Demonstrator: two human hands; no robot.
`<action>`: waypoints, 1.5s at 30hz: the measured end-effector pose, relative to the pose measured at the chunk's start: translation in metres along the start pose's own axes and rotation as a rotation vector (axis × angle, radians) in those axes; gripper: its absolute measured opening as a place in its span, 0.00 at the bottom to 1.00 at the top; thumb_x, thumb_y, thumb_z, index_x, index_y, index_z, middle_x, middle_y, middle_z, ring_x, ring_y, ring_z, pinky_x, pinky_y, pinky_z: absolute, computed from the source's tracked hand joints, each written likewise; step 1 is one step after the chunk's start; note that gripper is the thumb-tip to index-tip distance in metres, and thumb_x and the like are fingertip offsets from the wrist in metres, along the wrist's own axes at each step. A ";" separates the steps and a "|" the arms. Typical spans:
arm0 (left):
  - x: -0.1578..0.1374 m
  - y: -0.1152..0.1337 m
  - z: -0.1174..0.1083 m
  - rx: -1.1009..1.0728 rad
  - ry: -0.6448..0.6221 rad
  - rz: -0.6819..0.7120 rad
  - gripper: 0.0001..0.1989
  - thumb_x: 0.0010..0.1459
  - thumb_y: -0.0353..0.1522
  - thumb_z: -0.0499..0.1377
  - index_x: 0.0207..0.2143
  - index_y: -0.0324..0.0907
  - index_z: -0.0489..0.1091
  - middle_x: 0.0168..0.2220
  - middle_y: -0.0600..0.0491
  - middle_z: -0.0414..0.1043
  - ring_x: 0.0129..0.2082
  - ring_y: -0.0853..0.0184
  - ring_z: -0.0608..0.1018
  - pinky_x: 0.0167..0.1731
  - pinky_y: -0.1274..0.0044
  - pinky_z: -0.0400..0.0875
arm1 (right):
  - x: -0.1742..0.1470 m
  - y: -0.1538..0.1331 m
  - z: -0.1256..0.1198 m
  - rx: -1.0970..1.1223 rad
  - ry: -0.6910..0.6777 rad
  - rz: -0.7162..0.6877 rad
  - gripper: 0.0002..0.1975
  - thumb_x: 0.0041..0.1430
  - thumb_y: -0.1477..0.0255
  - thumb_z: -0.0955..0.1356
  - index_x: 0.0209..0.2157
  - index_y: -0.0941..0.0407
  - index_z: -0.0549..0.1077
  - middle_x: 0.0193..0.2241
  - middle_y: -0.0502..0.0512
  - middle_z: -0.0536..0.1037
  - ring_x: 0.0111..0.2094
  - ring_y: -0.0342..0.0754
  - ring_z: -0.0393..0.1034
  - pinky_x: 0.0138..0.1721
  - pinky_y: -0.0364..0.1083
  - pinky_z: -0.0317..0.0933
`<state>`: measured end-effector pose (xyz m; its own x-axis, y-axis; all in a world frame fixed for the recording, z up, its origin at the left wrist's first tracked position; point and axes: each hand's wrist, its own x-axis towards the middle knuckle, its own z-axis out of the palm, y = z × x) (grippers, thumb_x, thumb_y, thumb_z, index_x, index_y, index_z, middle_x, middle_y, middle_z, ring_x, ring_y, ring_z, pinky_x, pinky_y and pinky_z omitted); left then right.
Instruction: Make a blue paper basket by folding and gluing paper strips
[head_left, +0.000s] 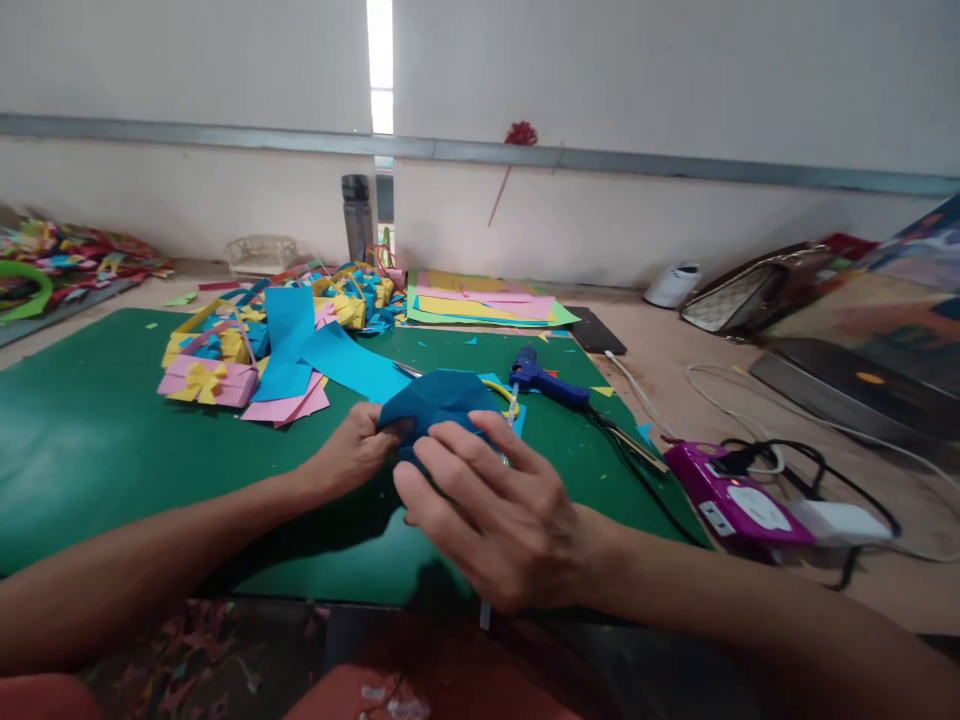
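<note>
A folded or curved piece of blue paper (435, 393) is held up over the green mat (97, 400). My left hand (358, 445) pinches its left edge, the thumb lying on the near side. In front of the paper, my right hand (487, 500) curls its fingers against it; the thumb is hidden. A thin whitish strip (486, 613) sticks out below my right palm, too little showing to name. Just behind the paper lie scissors with a yellow handle (504, 396), partly covered. Flat blue paper strips (352, 362) rest to the left.
Pink, yellow and blue paper baskets (208, 380) stand at left. Coloured sheets (487, 300) are stacked behind. A blue glue gun (544, 378) lies right, its cord leading towards a purple power strip (739, 500). Further back are a phone (596, 330) and a bottle (357, 218).
</note>
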<state>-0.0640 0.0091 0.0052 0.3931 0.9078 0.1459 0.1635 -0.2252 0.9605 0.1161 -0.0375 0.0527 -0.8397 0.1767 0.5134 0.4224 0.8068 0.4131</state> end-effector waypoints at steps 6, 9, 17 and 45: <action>-0.001 -0.004 -0.003 0.171 0.013 0.169 0.18 0.57 0.40 0.51 0.19 0.39 0.58 0.19 0.58 0.54 0.21 0.74 0.56 0.21 0.81 0.56 | -0.021 0.037 -0.013 0.266 0.177 0.537 0.12 0.60 0.73 0.63 0.46 0.58 0.67 0.40 0.57 0.76 0.43 0.48 0.70 0.44 0.49 0.63; -0.002 -0.004 -0.003 0.254 0.002 0.197 0.16 0.59 0.37 0.49 0.21 0.38 0.61 0.21 0.57 0.56 0.22 0.74 0.58 0.22 0.81 0.57 | -0.029 0.046 -0.002 0.432 0.152 0.714 0.12 0.58 0.72 0.65 0.45 0.58 0.68 0.36 0.55 0.77 0.39 0.46 0.72 0.41 0.47 0.65; 0.002 -0.007 -0.007 0.259 0.034 0.115 0.17 0.57 0.40 0.51 0.20 0.38 0.60 0.20 0.57 0.57 0.22 0.74 0.59 0.22 0.81 0.58 | -0.036 0.044 0.008 0.863 0.076 0.821 0.12 0.57 0.67 0.65 0.40 0.58 0.72 0.35 0.54 0.77 0.36 0.45 0.72 0.37 0.44 0.65; 0.000 -0.006 -0.011 0.343 -0.069 0.192 0.16 0.61 0.38 0.49 0.25 0.38 0.64 0.22 0.56 0.60 0.23 0.73 0.61 0.24 0.81 0.59 | -0.043 0.040 0.015 1.038 -0.055 0.925 0.10 0.46 0.74 0.69 0.34 0.55 0.77 0.31 0.48 0.78 0.33 0.44 0.70 0.36 0.43 0.62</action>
<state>-0.0750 0.0144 0.0023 0.5036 0.8146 0.2878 0.3693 -0.5041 0.7807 0.1638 -0.0041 0.0360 -0.4201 0.8721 0.2509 0.4024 0.4268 -0.8099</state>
